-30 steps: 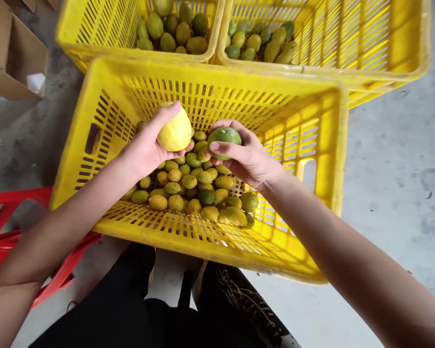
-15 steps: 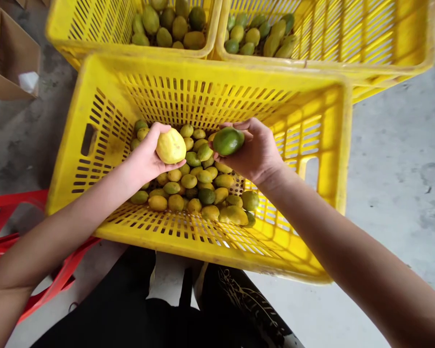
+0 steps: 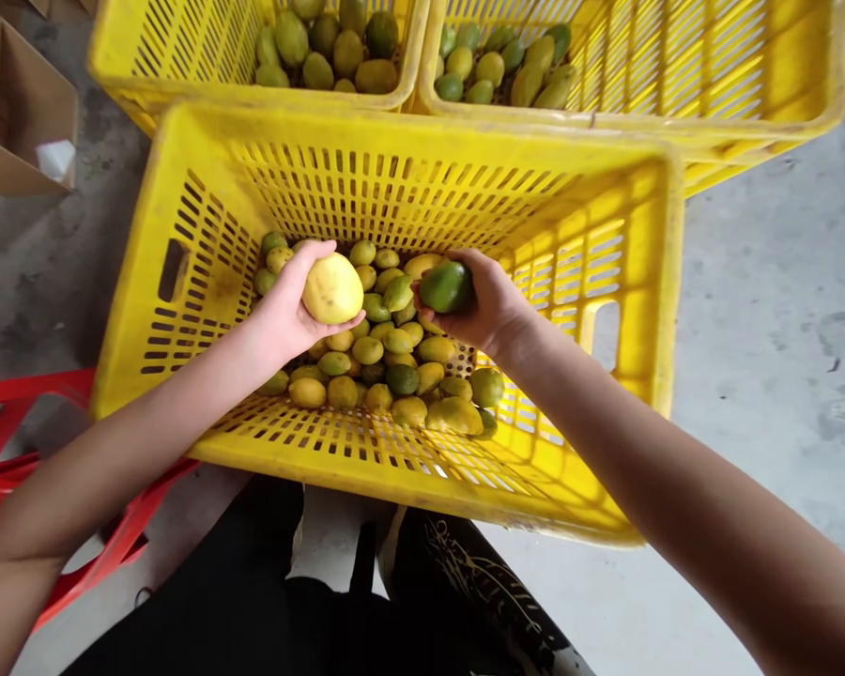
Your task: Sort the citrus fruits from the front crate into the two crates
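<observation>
Holding two fruits over the front crate (image 3: 394, 127), that's the head cam pic! L hand (image 3: 288, 308) has the yellow fruit (image 3: 333, 288) in its grasp, thumb over the top, fingers under. Fruit's above the crate floor, a bit L of crate's middle. Axis? Tough call: near-round outline, ends unclear, bare side facing crate's R wall. R hand (image 3: 491, 305) grips the green fruit (image 3: 446, 287), above the floor a bit R of crate's middle. Rounded end points twd crate's L wall, other end lost in the palm, so full length n/a. Gap b/w the two held fruits, no contact.

Below, on the crate floor, the loose fruits (image 3: 368, 350): most lie w/ long axes running roughly L–R along the crate, a few tilted. Lumpy yellow one (image 3: 453, 416) lies lengthwise by the front wall.

Behind the crate: back-left crate (image 3: 183, 86) & back-right crate (image 3: 803, 56), both w/ more fruit. Red stool (image 3: 42, 385) off crate's L side; cardboard box (image 3: 14, 171) further back, same side.
</observation>
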`<state>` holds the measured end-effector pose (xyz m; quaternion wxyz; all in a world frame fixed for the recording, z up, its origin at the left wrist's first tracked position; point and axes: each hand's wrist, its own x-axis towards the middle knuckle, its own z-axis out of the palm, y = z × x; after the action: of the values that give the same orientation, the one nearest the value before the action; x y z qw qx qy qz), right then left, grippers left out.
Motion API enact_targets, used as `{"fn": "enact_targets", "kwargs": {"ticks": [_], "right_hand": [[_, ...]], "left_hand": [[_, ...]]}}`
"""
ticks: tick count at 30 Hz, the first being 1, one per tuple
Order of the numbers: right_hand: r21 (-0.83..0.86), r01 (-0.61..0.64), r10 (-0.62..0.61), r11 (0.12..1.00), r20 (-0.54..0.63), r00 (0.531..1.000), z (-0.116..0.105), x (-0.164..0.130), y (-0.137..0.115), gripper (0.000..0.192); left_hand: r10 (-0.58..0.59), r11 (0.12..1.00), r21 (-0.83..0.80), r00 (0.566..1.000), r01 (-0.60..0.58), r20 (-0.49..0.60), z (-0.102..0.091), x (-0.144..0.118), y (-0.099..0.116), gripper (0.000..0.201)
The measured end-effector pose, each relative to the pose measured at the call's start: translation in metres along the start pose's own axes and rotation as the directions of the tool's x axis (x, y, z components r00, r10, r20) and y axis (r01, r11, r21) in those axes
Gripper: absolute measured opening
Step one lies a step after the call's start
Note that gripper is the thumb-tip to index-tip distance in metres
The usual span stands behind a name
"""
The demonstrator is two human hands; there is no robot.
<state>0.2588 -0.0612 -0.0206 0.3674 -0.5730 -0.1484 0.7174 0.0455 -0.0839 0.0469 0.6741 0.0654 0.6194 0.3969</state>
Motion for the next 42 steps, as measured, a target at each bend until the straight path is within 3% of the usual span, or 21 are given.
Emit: {"fn": "enact_targets", "kwargs": {"ticks": [5,12,15,20,25,29,34,38,42], "right_hand": [[-0.022,-0.038,0.038,0.999,0.036,0.999,-0.002,0.004,-0.002,0.026],[-0.021,-0.032,0.031,0.999,-0.053,0.998,0.003,-0.001,-0.01,0.022],[-0.032,-0.048,0.046,0.998,-0.061,0.997,0.008,-0.006,-0.009,0.019],[0.003,-0.059,0.059,0.998,-0.09,0.994,0.018,-0.014,-0.006,0.021],[-0.004,-0.067,0.066,0.998,-0.067,0.996,0.02,-0.017,-0.005,0.022],[-0.036,-0.065,0.064,0.997,-0.034,0.997,0.018,-0.016,-0.003,0.019],[-0.044,-0.076,0.075,0.996,-0.018,0.997,0.021,-0.017,-0.003,0.018],[-0.003,-0.143,0.143,0.99,0.009,0.99,0.028,-0.024,-0.008,0.018],[0.02,-0.178,0.177,0.984,0.012,0.984,0.032,-0.031,-0.012,0.028]], "left_hand": [[-0.018,1.0,-0.021,1.0,0.018,-0.024,-0.006,0.005,-0.001,0.033],[-0.061,0.996,0.07,0.998,0.062,-0.024,-0.002,0.006,-0.002,0.029],[-0.018,0.989,0.149,1.0,0.015,0.025,-0.001,0.005,-0.001,0.025],[0.02,0.968,0.245,0.991,-0.052,0.132,-0.005,0.009,-0.003,0.041],[0.061,0.933,0.335,0.973,-0.135,0.222,-0.009,0.008,-0.004,0.038],[0.14,0.911,0.349,0.961,-0.219,0.238,-0.007,0.0,-0.003,0.045],[0.095,0.927,0.322,0.953,-0.19,0.288,-0.009,0.005,-0.005,0.043],[0.079,0.948,0.278,0.963,-0.153,0.258,-0.01,0.012,-0.009,0.046],[0.053,0.971,0.225,0.988,-0.085,0.145,-0.011,0.017,-0.008,0.052]]}}
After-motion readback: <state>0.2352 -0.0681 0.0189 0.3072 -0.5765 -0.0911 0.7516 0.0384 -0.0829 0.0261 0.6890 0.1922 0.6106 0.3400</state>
